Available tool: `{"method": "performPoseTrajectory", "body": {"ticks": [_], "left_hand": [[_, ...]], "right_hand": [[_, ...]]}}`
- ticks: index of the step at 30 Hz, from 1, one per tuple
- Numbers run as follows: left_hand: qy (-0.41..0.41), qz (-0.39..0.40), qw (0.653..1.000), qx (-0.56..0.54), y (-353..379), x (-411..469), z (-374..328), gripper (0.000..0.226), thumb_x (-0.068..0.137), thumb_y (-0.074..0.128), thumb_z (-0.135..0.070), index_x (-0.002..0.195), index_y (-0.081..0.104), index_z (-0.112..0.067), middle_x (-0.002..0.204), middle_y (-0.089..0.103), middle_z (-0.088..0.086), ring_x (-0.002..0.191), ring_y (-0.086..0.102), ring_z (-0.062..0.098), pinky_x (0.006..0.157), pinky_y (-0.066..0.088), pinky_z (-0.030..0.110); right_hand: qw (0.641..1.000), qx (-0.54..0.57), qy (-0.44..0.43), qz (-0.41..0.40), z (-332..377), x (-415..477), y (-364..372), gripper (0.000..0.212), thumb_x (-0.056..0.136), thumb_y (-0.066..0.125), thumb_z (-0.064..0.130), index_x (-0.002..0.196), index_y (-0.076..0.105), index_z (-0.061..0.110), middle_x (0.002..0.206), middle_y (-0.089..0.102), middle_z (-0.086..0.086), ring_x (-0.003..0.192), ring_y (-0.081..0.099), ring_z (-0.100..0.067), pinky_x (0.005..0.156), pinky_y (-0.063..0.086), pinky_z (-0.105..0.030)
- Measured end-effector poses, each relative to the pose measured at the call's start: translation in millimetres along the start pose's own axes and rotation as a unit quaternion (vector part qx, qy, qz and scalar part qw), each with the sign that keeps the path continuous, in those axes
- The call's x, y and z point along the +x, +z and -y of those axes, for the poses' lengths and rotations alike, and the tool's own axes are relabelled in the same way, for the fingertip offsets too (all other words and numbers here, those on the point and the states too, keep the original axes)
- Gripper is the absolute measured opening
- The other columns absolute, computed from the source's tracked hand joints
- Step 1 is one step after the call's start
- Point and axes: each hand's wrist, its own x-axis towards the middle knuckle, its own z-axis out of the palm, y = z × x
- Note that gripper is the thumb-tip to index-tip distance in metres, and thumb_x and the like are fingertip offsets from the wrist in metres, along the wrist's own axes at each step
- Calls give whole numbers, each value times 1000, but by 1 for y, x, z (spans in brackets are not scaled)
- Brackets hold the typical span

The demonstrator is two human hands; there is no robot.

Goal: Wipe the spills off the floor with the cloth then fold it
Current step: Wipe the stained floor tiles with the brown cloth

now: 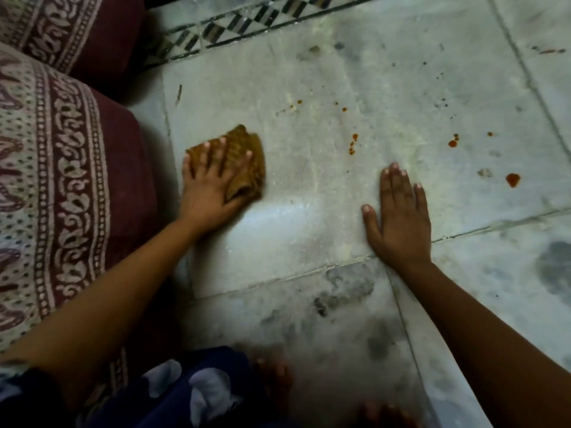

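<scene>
Several red spills (513, 180) unwiped, right of cloth (240, 140), well apart. Cloth bunched under left hand (210, 183), pressed on floor (309, 72), fingers straight and spread. Right hand (398, 217) flat on floor, fingers straight, holding nothing, nearer spills. Calls for rightward sweep of cloth.

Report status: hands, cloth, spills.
Left hand flat, pressing cloth on floor. Right hand flat on bare floor. Red spills unwiped, apart from cloth. Nothing lies between.
</scene>
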Motion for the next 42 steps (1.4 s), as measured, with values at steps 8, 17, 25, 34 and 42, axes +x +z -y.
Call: {"method": "performPoseTrajectory", "body": {"ticks": [8, 17, 25, 34, 42], "left_hand": [[-80, 32, 995, -53, -30, 141, -39, 74, 88, 30, -69, 150, 12, -32, 160, -5, 5, 145, -7, 34, 107, -13, 63], [28, -34, 999, -5, -7, 61, -30, 73, 79, 17, -72, 147, 12, -43, 160, 8, 4, 146, 5, 33, 112, -5, 56], [32, -2, 999, -8, -28, 180, -92, 73, 86, 25, -71, 149, 16, -35, 160, 2, 6, 146, -3, 33, 109, -12, 61], [52, 13, 998, -30, -30, 141, -70, 79, 78, 23, -80, 147, 7, -45, 160, -1, -1, 147, -3, 24, 113, -8, 53], [116, 78, 990, -20, -28, 167, -167, 73, 88, 31, -68, 150, 8, -36, 160, -8, -1, 146, -11, 26, 108, -15, 59]], "right_hand": [[1000, -8, 9, -2, 1, 3, -1, 71, 91, 24, 47, 149, 15, 6, 157, 14, -13, 145, 11, -22, 116, -1, -34], [1000, -8, 19, -7, -22, 21, -2, 69, 92, 24, 46, 149, 17, 7, 157, 15, -12, 145, 12, -22, 117, 6, -37], [1000, -1, 23, -1, -22, 21, -6, 68, 91, 26, 45, 149, 18, 8, 156, 17, -11, 144, 13, -20, 117, 6, -36], [1000, 13, 20, -17, -21, 22, -4, 67, 91, 28, 43, 148, 21, 7, 155, 19, -12, 144, 16, -20, 117, 8, -38], [999, 22, 28, -21, -22, 21, -6, 66, 92, 27, 42, 147, 24, 5, 154, 23, -13, 143, 19, -21, 117, 8, -36]]}}
